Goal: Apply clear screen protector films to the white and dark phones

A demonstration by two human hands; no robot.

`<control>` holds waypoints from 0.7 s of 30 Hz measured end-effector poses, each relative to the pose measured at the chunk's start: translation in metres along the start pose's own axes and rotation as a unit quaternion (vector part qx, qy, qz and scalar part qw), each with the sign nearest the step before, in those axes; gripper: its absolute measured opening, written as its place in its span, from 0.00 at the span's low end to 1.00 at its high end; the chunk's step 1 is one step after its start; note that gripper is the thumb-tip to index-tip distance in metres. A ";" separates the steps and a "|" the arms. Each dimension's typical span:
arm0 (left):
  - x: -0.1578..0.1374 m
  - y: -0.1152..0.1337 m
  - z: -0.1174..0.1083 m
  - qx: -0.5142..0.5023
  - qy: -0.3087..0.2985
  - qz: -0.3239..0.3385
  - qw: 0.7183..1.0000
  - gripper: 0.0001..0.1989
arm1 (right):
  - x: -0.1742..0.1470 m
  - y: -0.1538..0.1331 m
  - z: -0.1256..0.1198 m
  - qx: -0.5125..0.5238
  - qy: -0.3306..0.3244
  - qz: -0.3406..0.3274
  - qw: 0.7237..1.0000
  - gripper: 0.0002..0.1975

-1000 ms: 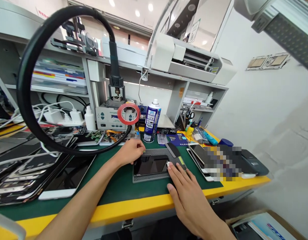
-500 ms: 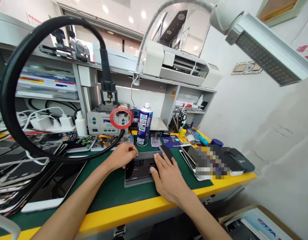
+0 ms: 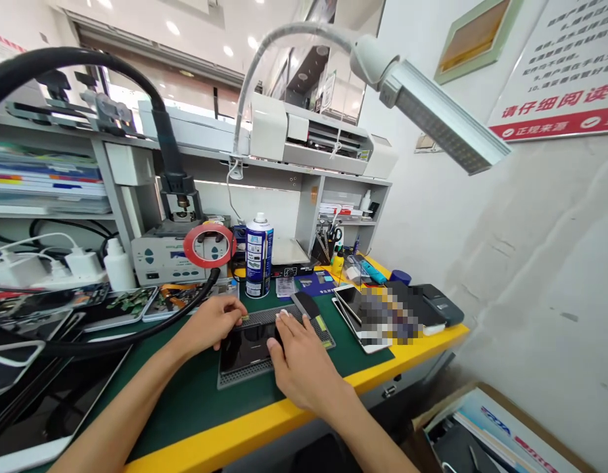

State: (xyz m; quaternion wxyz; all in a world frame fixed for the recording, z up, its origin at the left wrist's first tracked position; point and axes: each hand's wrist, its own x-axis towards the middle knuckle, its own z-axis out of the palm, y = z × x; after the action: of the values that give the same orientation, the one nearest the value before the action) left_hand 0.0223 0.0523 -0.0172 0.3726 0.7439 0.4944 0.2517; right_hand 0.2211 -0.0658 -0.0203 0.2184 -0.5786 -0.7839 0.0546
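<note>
A phone with a glossy black screen [image 3: 247, 347] lies on a grey perforated pad [image 3: 234, 378] on the green work mat [image 3: 185, 407]. At the phone's upper left corner is my left hand [image 3: 217, 322], its thumb and forefinger pinched together. A tiny yellow-green piece shows by these fingertips; whether they hold it is unclear. My right hand [image 3: 304, 358] rests with fingers stretched over the right part of the phone, covering that end. A dark rounded piece [image 3: 306, 304] lies just beyond my right fingers, over the pad's far edge.
Behind the hands stand a blue spray can [image 3: 259, 259] and a red tape roll [image 3: 209, 245] by a grey control box [image 3: 150, 259]. A thick black hose [image 3: 160, 332] loops on the left. Tablets [image 3: 355, 322] lie right; a lamp [image 3: 446, 118] hangs above. A yellow edge [image 3: 264, 420] borders the bench.
The view has turned to the right, so the bench things appear further left. Both hands keep nearly the same places on the phone. More of the pad's right end shows.
</note>
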 end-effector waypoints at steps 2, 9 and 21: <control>-0.001 0.002 0.000 0.007 -0.001 -0.003 1.000 0.11 | -0.004 0.007 -0.002 -0.003 -0.002 0.007 1.000 0.28; -0.004 0.008 0.000 0.028 -0.001 -0.007 1.000 0.11 | -0.016 0.013 -0.003 -0.020 0.012 0.004 1.000 0.27; -0.004 0.011 0.001 0.025 0.006 0.007 1.000 0.11 | -0.025 0.008 -0.007 -0.025 0.028 -0.028 0.999 0.22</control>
State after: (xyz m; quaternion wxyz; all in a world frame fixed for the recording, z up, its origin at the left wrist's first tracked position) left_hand 0.0271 0.0458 -0.0090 0.3492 0.7550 0.4973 0.2464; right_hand 0.2368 -0.0874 -0.0231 0.2270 -0.5631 -0.7945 0.0130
